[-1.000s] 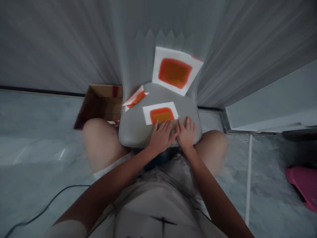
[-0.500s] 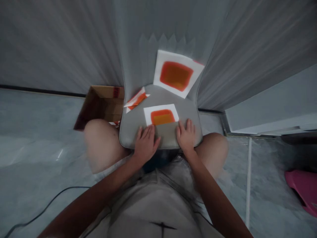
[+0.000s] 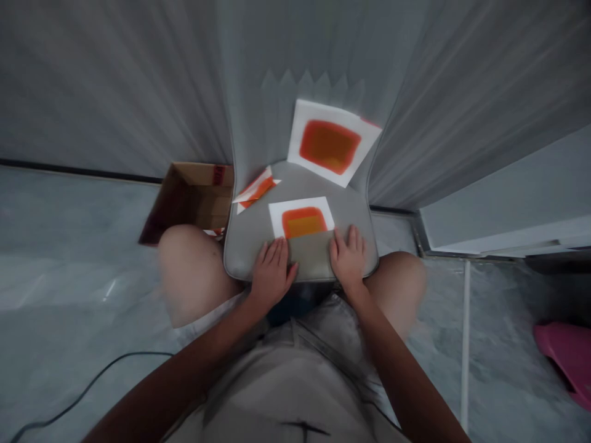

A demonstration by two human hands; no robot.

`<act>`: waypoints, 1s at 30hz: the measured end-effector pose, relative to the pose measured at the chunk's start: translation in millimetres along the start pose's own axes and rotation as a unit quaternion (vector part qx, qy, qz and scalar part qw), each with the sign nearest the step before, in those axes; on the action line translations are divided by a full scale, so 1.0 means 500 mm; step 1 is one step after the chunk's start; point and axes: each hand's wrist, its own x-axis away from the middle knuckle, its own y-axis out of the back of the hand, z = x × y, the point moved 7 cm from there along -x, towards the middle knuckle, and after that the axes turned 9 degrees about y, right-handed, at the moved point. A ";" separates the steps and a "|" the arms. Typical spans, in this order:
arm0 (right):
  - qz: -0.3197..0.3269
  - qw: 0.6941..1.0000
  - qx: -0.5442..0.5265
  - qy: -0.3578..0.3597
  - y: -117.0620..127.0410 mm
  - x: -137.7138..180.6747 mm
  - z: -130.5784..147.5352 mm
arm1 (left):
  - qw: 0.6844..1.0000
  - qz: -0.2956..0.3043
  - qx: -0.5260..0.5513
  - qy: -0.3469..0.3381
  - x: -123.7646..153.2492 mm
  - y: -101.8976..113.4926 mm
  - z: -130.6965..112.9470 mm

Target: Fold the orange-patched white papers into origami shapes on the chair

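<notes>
On the grey chair seat [image 3: 309, 258] lies a folded sheet of white paper [image 3: 276, 216] with an orange-red patch printed on it. My left hand [image 3: 271, 271] rests flat by its lower left corner, fingertips at the edge. Beside the lower right corner lies my right hand [image 3: 349, 255], palm down with fingers stretched out. Neither hand grips anything. A larger white sheet with an orange-red patch [image 3: 330, 146] leans against the chair back. To the left sits a narrow folded paper piece [image 3: 257, 189] with the same colours.
An open cardboard box [image 3: 173, 200] stands on the floor left of the chair, with scraps partly visible inside. A dark cable [image 3: 87, 387] runs across the floor. At the right is a pink plastic object [image 3: 563, 357]. Grey curtains [image 3: 115, 80] hang behind.
The whole view has shifted slightly, so everything sits a little lower in the picture. Both hands and the papers keep their places on the chair.
</notes>
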 end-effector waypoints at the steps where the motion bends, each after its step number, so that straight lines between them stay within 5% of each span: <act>1: 0.001 1.000 0.001 0.000 0.000 0.000 0.000 | 1.000 -0.002 0.001 -0.001 0.001 -0.001 0.001; 30: -0.004 1.000 -0.019 0.005 0.018 -0.009 -0.005 | 0.999 -0.043 0.026 -0.021 0.009 -0.006 0.012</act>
